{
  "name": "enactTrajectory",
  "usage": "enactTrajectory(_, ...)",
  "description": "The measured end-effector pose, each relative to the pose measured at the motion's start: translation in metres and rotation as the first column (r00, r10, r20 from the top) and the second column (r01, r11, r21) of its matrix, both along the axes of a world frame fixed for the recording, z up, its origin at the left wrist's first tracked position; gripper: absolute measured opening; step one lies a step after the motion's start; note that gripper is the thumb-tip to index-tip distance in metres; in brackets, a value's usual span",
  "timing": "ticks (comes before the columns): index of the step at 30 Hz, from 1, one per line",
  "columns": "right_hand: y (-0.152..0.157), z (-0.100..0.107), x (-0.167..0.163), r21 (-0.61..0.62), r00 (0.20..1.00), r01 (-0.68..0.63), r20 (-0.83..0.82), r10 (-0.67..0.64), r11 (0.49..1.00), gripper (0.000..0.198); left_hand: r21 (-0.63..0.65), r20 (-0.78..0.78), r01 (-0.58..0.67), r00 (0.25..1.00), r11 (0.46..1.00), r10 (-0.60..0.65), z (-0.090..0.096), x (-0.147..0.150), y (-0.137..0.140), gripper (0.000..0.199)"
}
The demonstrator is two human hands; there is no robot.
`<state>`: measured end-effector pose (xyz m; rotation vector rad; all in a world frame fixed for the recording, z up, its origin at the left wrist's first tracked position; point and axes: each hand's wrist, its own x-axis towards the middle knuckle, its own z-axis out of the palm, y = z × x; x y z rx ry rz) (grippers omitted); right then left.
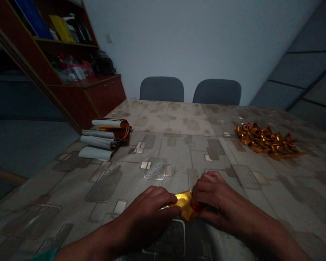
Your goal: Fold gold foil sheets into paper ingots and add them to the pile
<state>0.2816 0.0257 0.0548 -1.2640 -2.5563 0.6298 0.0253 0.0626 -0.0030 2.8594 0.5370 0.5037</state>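
Observation:
Between my two hands, just above the near part of the table, is a piece of shiny gold foil paper (185, 203), partly folded. My left hand (154, 206) pinches its left end between thumb and fingers. On the other side my right hand (213, 197) grips the right end with curled fingers, which hide part of it. A bit of red shows beside the right fingers. To the right lies a cluster of folded gold foil pieces (266, 140). Over on the left rests a stack of folded sheets (99, 139), pale outside and gold inside.
A patterned cloth covers the table (174, 152). Two grey chairs (162, 88) stand at its far edge against the wall. A reddish wooden cabinet (97, 96) with shelves of assorted items is at the back left.

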Motion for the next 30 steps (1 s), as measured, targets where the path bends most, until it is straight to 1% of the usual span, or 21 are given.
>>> enactTrajectory(4,-0.002,0.002,-0.002,-0.022,1.0,-0.011,0.005,0.011,1.0,0.003,-0.019,0.09,0.027,0.996,0.999,-0.025,-0.002,0.0,0.006,0.028)
enactTrajectory(7,-0.003,0.001,-0.002,-0.027,1.0,0.011,0.008,-0.011,1.0,0.009,-0.063,0.139,0.023,0.99,0.998,-0.014,-0.002,-0.001,0.008,0.026)
enactTrajectory(12,-0.001,-0.006,-0.002,-0.064,0.998,0.057,-0.03,-0.059,0.996,0.016,-0.093,0.176,0.006,0.984,0.996,0.01,-0.004,-0.002,0.006,0.023)
enactTrajectory(17,-0.001,-0.01,-0.003,-0.072,0.993,0.077,-0.082,-0.083,0.994,0.014,-0.066,0.147,-0.001,0.989,0.998,0.011,0.0,-0.001,0.006,0.022)
enactTrajectory(19,0.0,-0.012,-0.003,-0.07,0.987,0.107,-0.112,-0.115,0.992,0.013,-0.074,0.126,-0.003,0.992,0.997,0.013,0.002,-0.001,0.006,0.024)
enactTrajectory(23,0.001,-0.017,-0.003,-0.072,0.978,0.168,-0.111,-0.176,0.983,0.017,-0.138,0.146,0.013,0.989,0.99,0.007,0.004,-0.001,0.007,0.027)
enactTrajectory(26,0.003,-0.022,-0.003,-0.071,0.969,0.212,-0.112,-0.219,0.975,0.014,-0.195,0.159,0.011,0.987,0.981,0.02,0.006,-0.001,0.008,0.027)
enactTrajectory(30,0.003,-0.024,-0.007,-0.078,0.955,0.271,-0.106,-0.278,0.959,0.012,-0.232,0.118,0.0,0.993,0.973,0.029,0.009,0.0,0.008,0.026)
